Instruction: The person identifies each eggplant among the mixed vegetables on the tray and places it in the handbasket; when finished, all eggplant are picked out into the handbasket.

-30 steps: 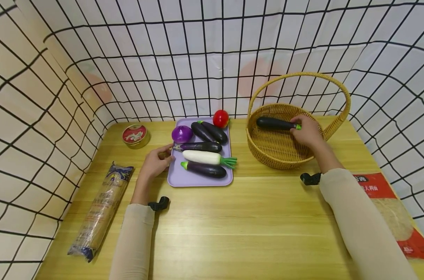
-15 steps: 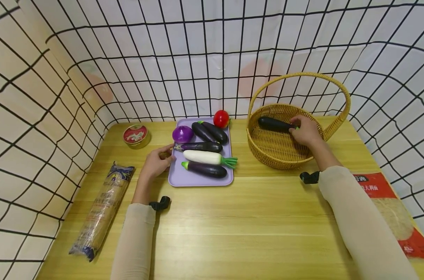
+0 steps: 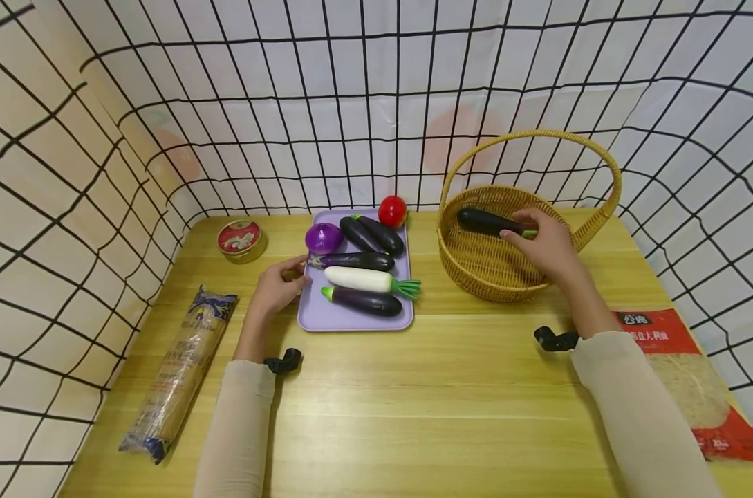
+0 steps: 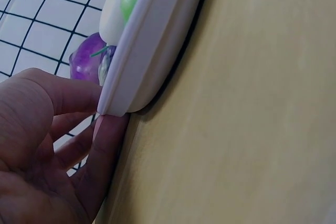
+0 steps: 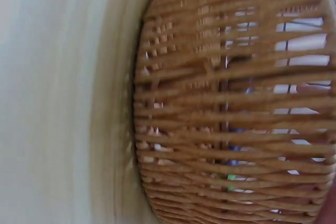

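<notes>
My left hand (image 3: pixel 278 287) is at the left edge of a lilac tray (image 3: pixel 351 320), its finger and thumb pinching the rim, as the left wrist view shows close up. On the tray lie several dark eggplants, one of them a front eggplant (image 3: pixel 364 302), with a white radish (image 3: pixel 357 279), a purple onion (image 3: pixel 323 238) and a red tomato (image 3: pixel 392 211). Over the wicker basket (image 3: pixel 494 289), my right hand (image 3: pixel 547 242) has thumb and fingers spread around the green stem end of an eggplant (image 3: pixel 482 221) that lies inside. In the right wrist view the basket's woven wall (image 5: pixel 231 114) hides most of that hand.
A round tin (image 3: pixel 241 241) stands at the back left, and a long pasta packet (image 3: pixel 180 377) lies in front of it. At the right is a red noodle bag (image 3: pixel 681 380), partly under the right sleeve. The basket's tall handle (image 3: pixel 538 133) arches above its rim.
My right hand has loosened from the eggplant's stem end, its thumb and fingers spreading and the wrist shifting slightly right. The eggplant stays in the basket. My left hand keeps its place at the tray.
</notes>
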A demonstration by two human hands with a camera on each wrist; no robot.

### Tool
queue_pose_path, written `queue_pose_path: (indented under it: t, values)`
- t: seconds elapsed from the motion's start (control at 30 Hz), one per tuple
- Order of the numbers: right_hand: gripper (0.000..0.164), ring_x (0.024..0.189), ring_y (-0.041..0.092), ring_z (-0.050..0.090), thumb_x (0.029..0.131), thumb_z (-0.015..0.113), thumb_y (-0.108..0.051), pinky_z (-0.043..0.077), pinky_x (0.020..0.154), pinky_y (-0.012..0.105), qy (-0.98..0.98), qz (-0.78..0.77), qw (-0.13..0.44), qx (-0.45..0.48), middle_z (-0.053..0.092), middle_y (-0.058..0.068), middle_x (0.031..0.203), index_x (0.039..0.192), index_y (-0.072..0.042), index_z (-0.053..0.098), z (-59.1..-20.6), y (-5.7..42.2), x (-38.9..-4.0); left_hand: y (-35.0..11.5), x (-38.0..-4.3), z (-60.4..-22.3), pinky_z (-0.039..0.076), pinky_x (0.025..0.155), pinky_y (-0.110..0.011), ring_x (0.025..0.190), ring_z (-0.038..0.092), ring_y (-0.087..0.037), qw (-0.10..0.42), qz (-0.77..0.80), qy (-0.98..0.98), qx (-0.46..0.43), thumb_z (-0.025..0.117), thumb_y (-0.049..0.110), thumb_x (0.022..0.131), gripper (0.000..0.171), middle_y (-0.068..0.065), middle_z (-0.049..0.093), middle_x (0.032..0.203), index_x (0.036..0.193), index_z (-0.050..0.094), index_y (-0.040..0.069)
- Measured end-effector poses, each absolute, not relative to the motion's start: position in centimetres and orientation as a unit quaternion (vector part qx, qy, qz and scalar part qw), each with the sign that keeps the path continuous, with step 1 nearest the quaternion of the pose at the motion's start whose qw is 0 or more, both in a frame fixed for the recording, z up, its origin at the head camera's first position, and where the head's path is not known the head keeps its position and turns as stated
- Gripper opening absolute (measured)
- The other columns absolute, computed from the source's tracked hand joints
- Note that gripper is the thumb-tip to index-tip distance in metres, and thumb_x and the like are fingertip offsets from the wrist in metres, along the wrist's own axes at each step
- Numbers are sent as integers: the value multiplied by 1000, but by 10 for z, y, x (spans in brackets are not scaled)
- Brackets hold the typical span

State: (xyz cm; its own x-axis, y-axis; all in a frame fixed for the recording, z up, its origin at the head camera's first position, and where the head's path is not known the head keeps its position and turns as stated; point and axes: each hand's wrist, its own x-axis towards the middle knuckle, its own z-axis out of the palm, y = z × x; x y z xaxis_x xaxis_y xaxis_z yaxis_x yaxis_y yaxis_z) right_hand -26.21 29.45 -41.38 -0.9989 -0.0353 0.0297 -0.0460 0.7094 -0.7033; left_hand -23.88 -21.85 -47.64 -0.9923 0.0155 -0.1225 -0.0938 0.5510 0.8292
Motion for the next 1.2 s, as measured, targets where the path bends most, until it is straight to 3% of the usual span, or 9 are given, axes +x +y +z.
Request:
queue_pose_path:
  t: [0.33, 0.5, 0.7, 0.93, 1.2]
  values:
    - [61, 133, 37, 55, 97, 66, -48, 47, 110, 52, -902, 427, 8, 70, 56, 17, 144, 143, -9, 53, -398, 260, -228, -215, -242, -474, 60, 63, -29, 80, 59, -21, 50, 471, 881, -29, 65, 13, 95, 55, -16, 63, 122, 149, 58, 20]
    - [51, 127, 28, 59, 97, 68, -44, 50, 106, 47, -886, 452, 27, 96, 60, 10, 139, 139, -16, 58, -398, 233, -211, -213, -245, -474, 49, 56, -25, 69, 54, -18, 25, 443, 896, -35, 66, 13, 91, 55, -14, 66, 118, 145, 61, 19]
    - [47, 117, 29, 65, 96, 73, -36, 53, 102, 48, -873, 467, 32, 136, 66, 12, 131, 135, -13, 62, -403, 200, -195, -212, -246, -478, 40, 53, -26, 63, 49, -18, 8, 435, 900, -35, 66, 12, 90, 54, -13, 68, 116, 143, 64, 19]
    - [45, 114, 27, 67, 95, 75, -32, 55, 100, 46, -856, 487, -7, 175, 68, 7, 129, 134, -15, 63, -412, 169, -186, -212, -244, -480, 41, 56, -27, 69, 52, -19, -2, 438, 898, -35, 67, 12, 90, 53, -14, 69, 116, 142, 64, 19]
    - [46, 115, 29, 67, 93, 78, -28, 57, 99, 44, -834, 521, -58, 174, 66, 13, 132, 133, -12, 64, -426, 146, -185, -210, -244, -477, 37, 55, -27, 65, 47, -17, -14, 423, 906, -24, 67, 12, 88, 52, -14, 70, 110, 140, 67, 17]
